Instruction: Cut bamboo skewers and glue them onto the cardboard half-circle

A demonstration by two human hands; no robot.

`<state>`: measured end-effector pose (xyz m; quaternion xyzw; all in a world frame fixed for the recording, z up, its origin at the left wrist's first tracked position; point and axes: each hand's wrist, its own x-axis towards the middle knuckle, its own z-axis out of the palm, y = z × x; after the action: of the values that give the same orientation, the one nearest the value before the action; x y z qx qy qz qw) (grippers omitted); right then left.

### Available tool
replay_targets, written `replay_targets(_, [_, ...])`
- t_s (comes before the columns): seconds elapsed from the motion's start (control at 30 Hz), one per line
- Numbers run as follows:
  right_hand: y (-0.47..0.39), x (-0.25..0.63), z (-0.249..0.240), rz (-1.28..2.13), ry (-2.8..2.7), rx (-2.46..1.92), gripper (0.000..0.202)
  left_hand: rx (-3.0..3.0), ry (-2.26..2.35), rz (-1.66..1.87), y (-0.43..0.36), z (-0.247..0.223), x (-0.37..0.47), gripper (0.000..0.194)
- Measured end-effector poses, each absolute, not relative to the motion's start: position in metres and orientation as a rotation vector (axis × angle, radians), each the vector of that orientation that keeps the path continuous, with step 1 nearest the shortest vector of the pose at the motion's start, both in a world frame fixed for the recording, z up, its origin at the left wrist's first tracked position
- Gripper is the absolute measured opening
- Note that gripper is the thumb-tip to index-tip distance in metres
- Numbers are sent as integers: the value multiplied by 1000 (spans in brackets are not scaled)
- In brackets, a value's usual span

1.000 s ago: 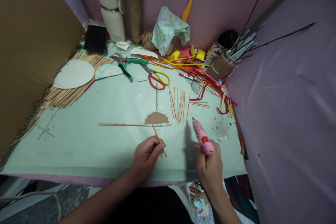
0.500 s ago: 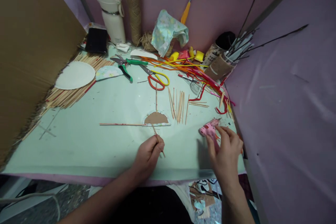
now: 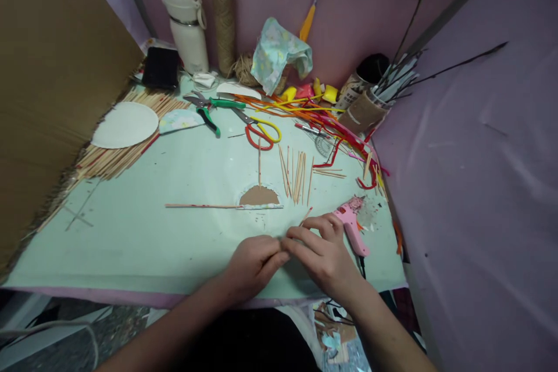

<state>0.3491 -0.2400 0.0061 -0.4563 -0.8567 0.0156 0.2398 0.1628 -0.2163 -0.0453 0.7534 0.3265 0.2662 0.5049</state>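
Both hands meet near the table's front edge on one thin wooden stick point(image 3: 306, 216), whose reddish tip sticks out beyond my right fingers. My left hand point(image 3: 257, 261) is closed round its lower part, mostly hidden. The fingers of my right hand point(image 3: 320, 250) are bent and pinch the stick close to the left hand. Just beyond lies a brown cardboard half-disc point(image 3: 260, 196) with a pale ragged border; one stick point(image 3: 203, 206) runs left from its straight edge and another stick point(image 3: 260, 163) points up from its curve. Beside my right hand a pink glue gun point(image 3: 354, 229) rests on the table.
Several short sticks point(image 3: 300, 177) lie right of the half-disc. Scissors point(image 3: 264, 132) and green-handled pliers point(image 3: 209, 113) are behind it. A white oval point(image 3: 126, 125) covers a stick bundle at left. A bottle point(image 3: 185, 29), twine roll point(image 3: 224, 29) and cardboard holder point(image 3: 364, 110) stand at the back.
My right hand has let go of the glue gun and moved left to the stick. My left hand has shifted slightly right, and the stick now points up and right.
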Motion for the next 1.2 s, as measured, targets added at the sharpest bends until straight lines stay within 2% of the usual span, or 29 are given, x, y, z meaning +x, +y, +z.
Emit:
replay_targets(0.27, [-218,381,-16,-75,-2210,-1523,21,1142,980,898,-216,-52,157,38])
replay_targets(0.53, [-205,387,-33,-70,-2207,-1655,24,1384,1021,802,-217,-48,161,27])
replay_targets(1.2, [-203,385,-39,-8,-2188,-1743,23,1483,1022,784,-217,-45,162,27])
